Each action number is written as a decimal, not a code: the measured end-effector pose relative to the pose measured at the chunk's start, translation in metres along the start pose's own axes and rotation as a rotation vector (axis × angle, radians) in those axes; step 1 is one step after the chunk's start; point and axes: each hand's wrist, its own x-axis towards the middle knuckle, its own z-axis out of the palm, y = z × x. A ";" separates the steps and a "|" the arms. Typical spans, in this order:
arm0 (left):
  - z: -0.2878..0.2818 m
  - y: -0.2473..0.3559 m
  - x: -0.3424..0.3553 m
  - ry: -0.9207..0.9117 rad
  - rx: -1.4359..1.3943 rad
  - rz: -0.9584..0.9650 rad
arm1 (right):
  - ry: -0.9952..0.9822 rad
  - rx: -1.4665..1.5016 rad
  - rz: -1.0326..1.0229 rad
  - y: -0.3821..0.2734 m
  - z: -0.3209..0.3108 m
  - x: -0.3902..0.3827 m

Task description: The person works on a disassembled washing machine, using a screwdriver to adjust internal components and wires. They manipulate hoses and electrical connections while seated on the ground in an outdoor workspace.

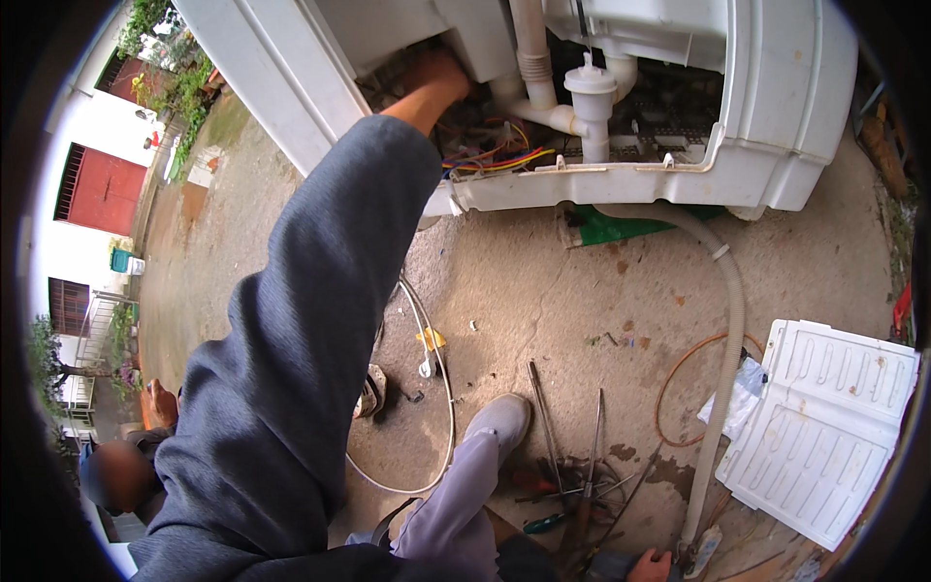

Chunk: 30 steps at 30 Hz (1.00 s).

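My left arm, in a dark grey sleeve, reaches up to a white washing machine (621,189) whose lower side stands uncovered. Inside its upper left cavity is my left hand (436,78); its fingers are hidden there. Just below that hand lie bundled coloured wires (509,155). To their right sit a white drain valve (590,92) and a ribbed drain pipe (533,63). Low at the frame's bottom edge, my right hand (650,565) has curled fingers, beside the lower end of a grey drain hose (734,320). What it grips cannot be made out.
Screwdrivers (592,456) and other tools lie piled on the concrete near my shoe (499,422). A white vented panel (824,427) rests at the right, next to a plastic bag (739,393). A white cable (451,407) loops beneath my left arm. Another person (121,475) is at the far left.
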 end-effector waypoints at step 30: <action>-0.002 -0.007 0.012 -0.074 0.051 0.134 | 0.138 -0.083 0.034 0.039 0.046 0.017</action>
